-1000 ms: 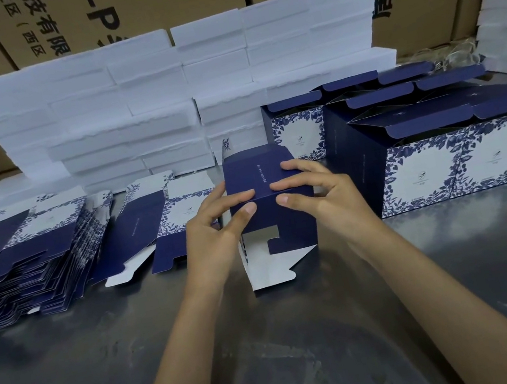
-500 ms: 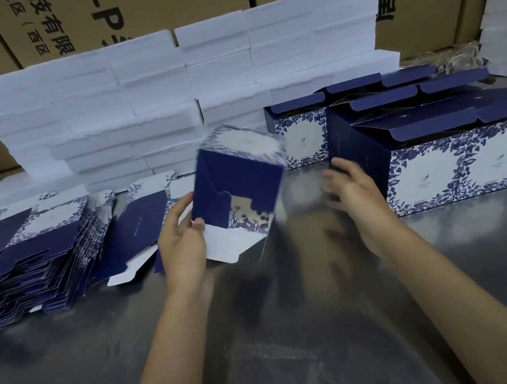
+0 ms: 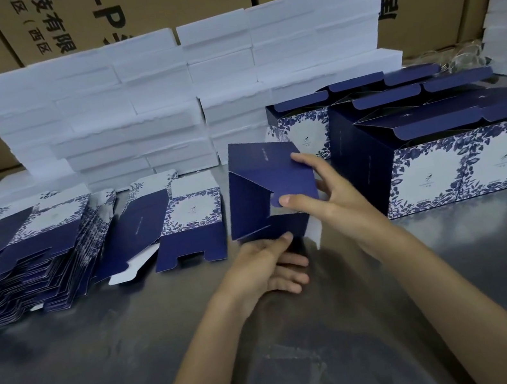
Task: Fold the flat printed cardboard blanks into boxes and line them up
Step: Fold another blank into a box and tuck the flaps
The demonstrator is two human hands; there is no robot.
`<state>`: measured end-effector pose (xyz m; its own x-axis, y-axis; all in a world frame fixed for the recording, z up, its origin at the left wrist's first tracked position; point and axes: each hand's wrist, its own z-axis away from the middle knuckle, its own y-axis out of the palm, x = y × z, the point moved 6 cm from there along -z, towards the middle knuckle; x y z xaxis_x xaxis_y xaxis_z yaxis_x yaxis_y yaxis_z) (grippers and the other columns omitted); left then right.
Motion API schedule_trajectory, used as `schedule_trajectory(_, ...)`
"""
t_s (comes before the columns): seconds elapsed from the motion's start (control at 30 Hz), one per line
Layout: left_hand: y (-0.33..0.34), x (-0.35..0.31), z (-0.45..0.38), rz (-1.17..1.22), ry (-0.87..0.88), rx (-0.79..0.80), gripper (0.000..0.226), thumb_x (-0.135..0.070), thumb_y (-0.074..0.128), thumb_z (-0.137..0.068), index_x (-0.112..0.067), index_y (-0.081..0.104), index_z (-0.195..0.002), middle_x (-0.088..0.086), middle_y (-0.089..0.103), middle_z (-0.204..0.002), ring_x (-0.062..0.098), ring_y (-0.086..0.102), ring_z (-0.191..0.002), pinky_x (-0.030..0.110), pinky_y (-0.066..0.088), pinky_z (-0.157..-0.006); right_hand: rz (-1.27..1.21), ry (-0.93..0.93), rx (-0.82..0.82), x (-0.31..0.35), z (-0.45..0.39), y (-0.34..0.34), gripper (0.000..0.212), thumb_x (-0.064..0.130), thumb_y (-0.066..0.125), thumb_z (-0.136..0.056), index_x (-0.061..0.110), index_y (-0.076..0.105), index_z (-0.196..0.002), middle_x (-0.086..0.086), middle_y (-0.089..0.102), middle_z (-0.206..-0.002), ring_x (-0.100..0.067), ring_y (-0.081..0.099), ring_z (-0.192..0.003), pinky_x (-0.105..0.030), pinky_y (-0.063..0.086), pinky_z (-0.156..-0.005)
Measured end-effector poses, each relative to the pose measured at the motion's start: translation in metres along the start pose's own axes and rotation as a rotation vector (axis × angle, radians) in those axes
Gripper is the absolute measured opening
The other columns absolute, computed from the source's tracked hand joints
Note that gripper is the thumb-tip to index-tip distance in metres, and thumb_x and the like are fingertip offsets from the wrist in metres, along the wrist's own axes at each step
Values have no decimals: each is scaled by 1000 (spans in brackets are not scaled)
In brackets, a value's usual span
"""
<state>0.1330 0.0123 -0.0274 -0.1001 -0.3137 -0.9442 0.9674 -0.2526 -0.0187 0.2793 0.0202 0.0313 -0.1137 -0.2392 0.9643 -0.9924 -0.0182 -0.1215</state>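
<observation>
Head view is showing the left hand (image 3: 267,265) gripping the lower edge of a half-folded navy box (image 3: 267,191) above the metal table (image 3: 107,370), while the right hand (image 3: 331,198) is pinching its upper flap between thumb and fingers. Flat blanks (image 3: 30,258) are lying left; finished boxes (image 3: 463,161) are standing in rows right, white foam blocks (image 3: 162,106) stacking behind.

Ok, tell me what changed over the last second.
The half-folded box was swung up and turned. The right hand let go, then took hold again, pinching a flap; the left hand now supports it from below. Flat blanks and finished boxes stayed put.
</observation>
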Motion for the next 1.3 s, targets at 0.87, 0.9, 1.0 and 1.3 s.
schedule_trajectory(0.87, -48, -53, 26, -542, 833, -591, 32, -24, 70, -93, -24, 65, -125, -13, 50, -137, 6, 43, -133, 5, 28, -104, 253, -102, 129, 8, 1, -1, 49, 3, 68, -86, 36, 58, -122, 28, 15, -163, 7, 15, -149, -13, 25, -111)
schedule_trajectory(0.9, -46, -54, 28, -533, 842, -598, 30, -23, 73, -91, -22, 68, -120, -11, 52, -134, 9, 46, -131, 6, 30, -102, 242, -116, 106, 10, 1, 0, 43, 7, 71, -86, 33, 61, -118, 28, 15, -163, 6, 12, -150, -24, 23, -118)
schedule_trajectory(1.0, -40, -57, 32, -510, 873, -578, 26, -22, 79, -86, -19, 72, -111, -6, 54, -126, 12, 50, -126, 17, 36, -106, 262, -195, 66, 14, 4, 11, 30, 15, 78, -87, 28, 67, -111, 23, 22, -163, 5, 13, -151, -34, 19, -124)
schedule_trajectory(1.3, -28, -53, 29, -363, 865, -548, 14, -16, 74, -89, -23, 75, -102, -11, 54, -123, 12, 49, -126, 26, 39, -103, 255, -295, -178, 8, 0, 9, 23, 12, 81, -83, 32, 72, -90, 21, 64, -119, -5, 42, -133, -21, 30, -113)
